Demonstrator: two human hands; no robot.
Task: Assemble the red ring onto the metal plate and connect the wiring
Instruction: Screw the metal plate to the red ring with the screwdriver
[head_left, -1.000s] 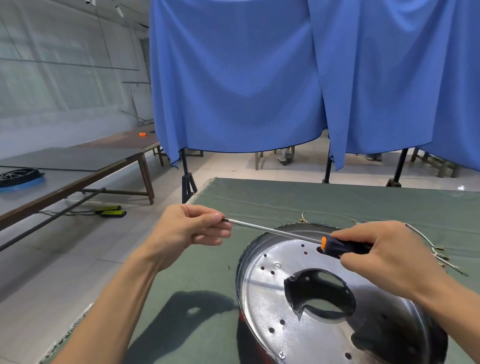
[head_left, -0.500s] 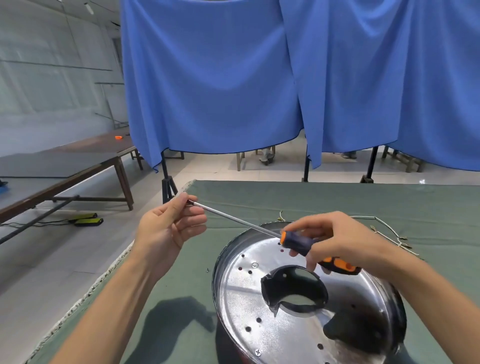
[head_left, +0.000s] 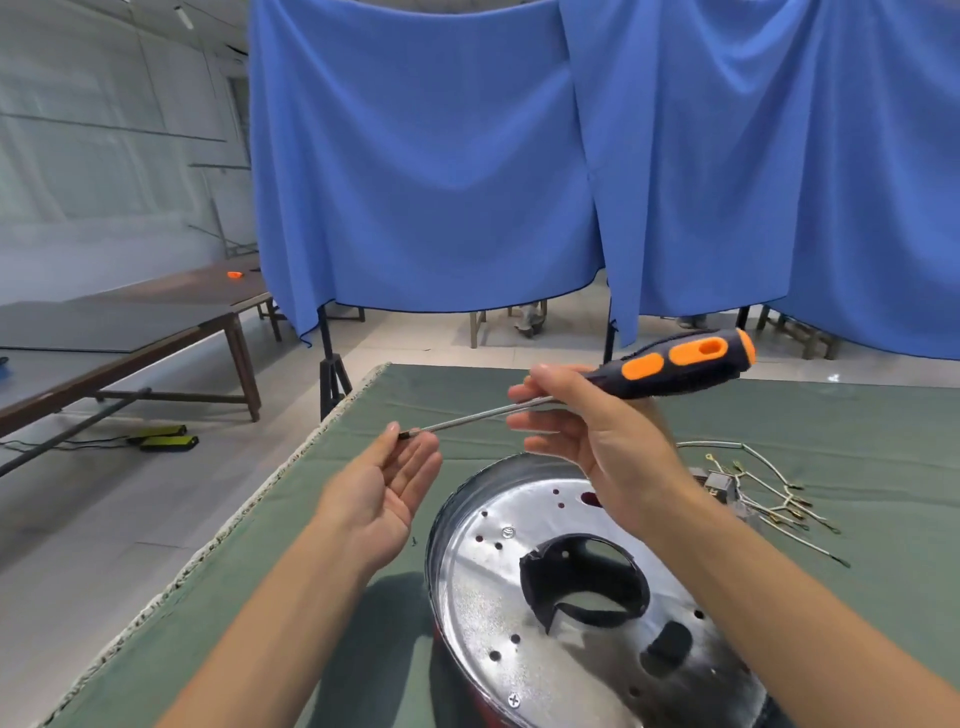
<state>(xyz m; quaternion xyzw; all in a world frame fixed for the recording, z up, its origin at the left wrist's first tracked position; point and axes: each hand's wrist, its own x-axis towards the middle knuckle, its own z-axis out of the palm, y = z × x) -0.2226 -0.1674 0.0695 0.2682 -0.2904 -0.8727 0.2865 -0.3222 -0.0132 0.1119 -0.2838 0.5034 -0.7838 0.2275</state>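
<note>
One green cloth-covered table (head_left: 363, 597) carries everything. Behind it hang blue curtains (head_left: 426, 156), and a long wooden bench (head_left: 156, 317) stands off to its left. On the cloth sits one round shiny metal plate (head_left: 483, 597), pierced with small holes and a large dark central opening, two screws showing; a sliver of the red ring (head_left: 457, 675) peeks under its near edge. Right of the plate lies one tangle of wiring (head_left: 769, 499). Above the plate, the right hand (head_left: 597, 441) pinches one screwdriver (head_left: 670, 364) where the steel shaft meets the black-orange handle. The left hand (head_left: 384, 488) lies palm-up, fingers relaxed, thumb touching the tip.
</note>
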